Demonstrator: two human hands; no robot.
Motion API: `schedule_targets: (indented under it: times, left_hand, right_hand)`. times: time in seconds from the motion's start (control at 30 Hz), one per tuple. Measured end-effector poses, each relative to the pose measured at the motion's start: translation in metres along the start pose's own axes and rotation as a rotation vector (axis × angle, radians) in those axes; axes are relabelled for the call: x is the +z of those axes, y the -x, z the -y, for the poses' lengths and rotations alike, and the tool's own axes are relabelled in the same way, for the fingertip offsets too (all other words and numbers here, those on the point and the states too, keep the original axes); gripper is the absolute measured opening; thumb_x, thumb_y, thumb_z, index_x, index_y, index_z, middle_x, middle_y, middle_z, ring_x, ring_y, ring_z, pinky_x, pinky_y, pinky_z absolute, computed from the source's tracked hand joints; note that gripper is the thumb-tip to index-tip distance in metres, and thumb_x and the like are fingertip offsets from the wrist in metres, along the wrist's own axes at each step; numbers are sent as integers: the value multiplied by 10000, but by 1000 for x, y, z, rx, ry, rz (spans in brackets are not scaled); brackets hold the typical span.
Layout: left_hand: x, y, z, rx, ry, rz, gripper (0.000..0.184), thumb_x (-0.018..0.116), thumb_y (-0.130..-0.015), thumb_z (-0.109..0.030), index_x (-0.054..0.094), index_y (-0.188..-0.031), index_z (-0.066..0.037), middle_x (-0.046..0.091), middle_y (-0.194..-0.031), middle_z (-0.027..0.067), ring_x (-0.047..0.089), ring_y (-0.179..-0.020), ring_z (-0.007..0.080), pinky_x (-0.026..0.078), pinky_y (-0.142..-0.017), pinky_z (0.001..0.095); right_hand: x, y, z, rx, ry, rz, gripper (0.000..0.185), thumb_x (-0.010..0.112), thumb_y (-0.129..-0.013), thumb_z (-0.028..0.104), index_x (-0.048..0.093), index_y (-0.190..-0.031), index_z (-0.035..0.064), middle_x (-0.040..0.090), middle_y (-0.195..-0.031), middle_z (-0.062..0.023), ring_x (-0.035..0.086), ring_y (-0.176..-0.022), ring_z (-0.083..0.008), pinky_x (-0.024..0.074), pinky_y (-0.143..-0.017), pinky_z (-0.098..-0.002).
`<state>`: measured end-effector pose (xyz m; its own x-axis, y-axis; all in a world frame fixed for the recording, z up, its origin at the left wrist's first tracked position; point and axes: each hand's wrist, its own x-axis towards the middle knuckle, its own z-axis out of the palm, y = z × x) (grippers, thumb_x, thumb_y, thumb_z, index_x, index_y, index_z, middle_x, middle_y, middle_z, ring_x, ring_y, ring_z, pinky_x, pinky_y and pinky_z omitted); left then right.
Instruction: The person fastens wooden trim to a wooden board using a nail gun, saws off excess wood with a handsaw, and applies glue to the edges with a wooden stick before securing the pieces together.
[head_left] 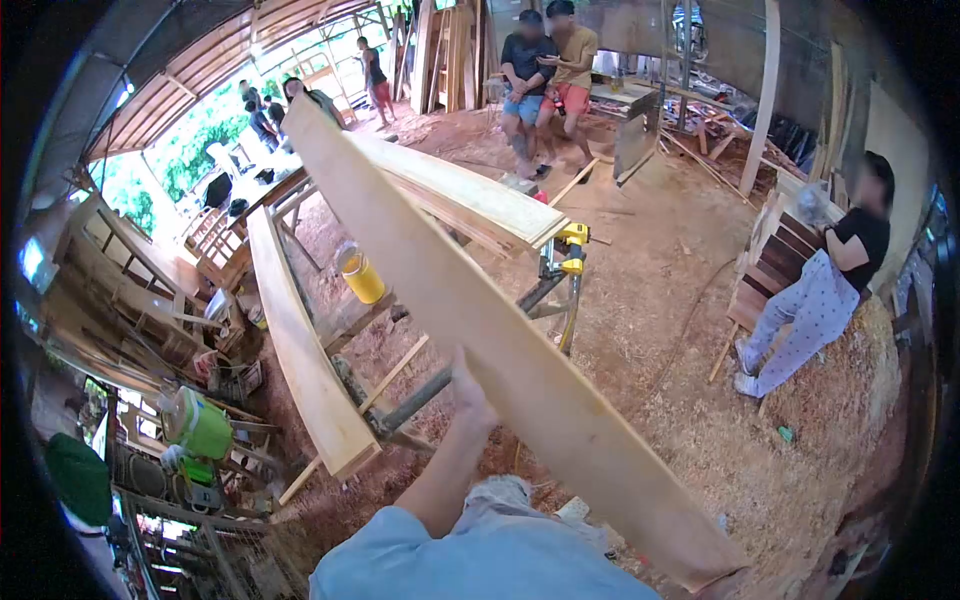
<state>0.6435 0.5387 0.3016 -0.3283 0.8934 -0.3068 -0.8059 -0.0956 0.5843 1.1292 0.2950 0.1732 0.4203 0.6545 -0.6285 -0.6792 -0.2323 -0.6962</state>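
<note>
A long, pale wooden plank (480, 340) slants across the view, from the upper left down to the lower right. My left hand (470, 398) grips its left edge near the middle, with the fingers partly hidden behind the board. At the plank's near end, a small part of my right hand (728, 582) shows against the wood; most of it is out of sight. Beyond the held plank, another board (470, 185) lies over other boards on a stand with yellow clamps (572, 248). To the left, a third plank (300, 340) rests on metal supports.
A yellow bucket (362, 278) stands between the boards. Two people (548, 75) are at the back, and a person (820, 290) leans by stacked dark wood (770, 265) at right. Sawdust covers the floor (670, 330). A green container (200, 425) stands at left.
</note>
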Motion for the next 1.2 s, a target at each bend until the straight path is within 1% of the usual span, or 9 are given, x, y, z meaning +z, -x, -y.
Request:
schedule_targets:
  times: [0.07,0.2,0.37,0.6,0.67,0.9,0.97,1.1,1.2]
  left_hand:
    - [7,-29,14,-60,134,286,710,344,-999,-603,421,-1407,-28,542,-1344,136,521,-1235,301,443,-1043,472]
    - [12,-99,42,1,90,235,655,394,-1011,-539,423,-1399,-12,551,-1335,138,541,-1217,307,448,-1040,477]
    - [61,-134,32,137,-186,-241,394,644,-948,-182,542,-1247,55,652,-1134,163,693,-892,254,588,-786,376]
    - [-7,-268,31,76,-320,-333,384,664,-926,-147,561,-1214,86,648,-1155,164,663,-967,241,553,-823,357]
    - [4,-290,2,314,-414,-213,399,693,-901,-141,568,-1176,119,659,-1120,175,651,-982,233,536,-820,348]
    - [-2,-426,-109,297,-365,-363,377,705,-895,-174,587,-1088,128,681,-1018,160,660,-904,228,529,-788,362]
    - [-5,-450,-140,539,-538,-362,429,721,-872,-217,586,-1072,138,695,-965,193,677,-842,301,534,-780,422]
    - [-36,-498,-150,507,-1020,-284,526,733,-841,-251,557,-1074,186,592,-1174,351,633,-1033,419,489,-928,477]
    - [0,-485,-131,680,-1252,-457,578,732,-822,-262,530,-1080,213,310,-1421,437,448,-1271,507,368,-1092,466]
  right_hand:
    - [17,-15,4,9,12,22,393,510,-966,192,505,-1317,14,607,-1268,-154,639,-1069,-283,535,-903,-420]
    - [54,-35,15,9,39,31,397,513,-965,180,499,-1323,11,607,-1267,-158,638,-1071,-284,535,-904,-421]
    - [107,-50,20,-22,53,1,402,516,-963,166,492,-1330,6,606,-1266,-162,637,-1073,-286,534,-905,-421]
    - [228,-62,17,-66,98,-25,410,520,-960,147,482,-1340,0,605,-1264,-168,636,-1077,-289,534,-906,-422]
    - [265,-67,19,-72,124,-14,412,522,-959,141,479,-1343,-2,605,-1264,-170,636,-1078,-289,533,-907,-422]
    - [370,-82,14,-111,207,70,421,526,-956,122,469,-1353,-8,604,-1262,-176,635,-1081,-292,533,-909,-422]
    - [395,-93,7,-113,233,134,424,527,-955,116,466,-1356,-9,603,-1262,-178,635,-1082,-292,533,-909,-422]
    - [450,-130,-18,-141,264,321,430,530,-954,105,460,-1362,-13,603,-1261,-181,634,-1084,-294,532,-910,-423]
    - [519,-148,-42,-241,305,421,442,531,-956,94,439,-1374,-17,595,-1271,-179,632,-1086,-288,525,-924,-412]
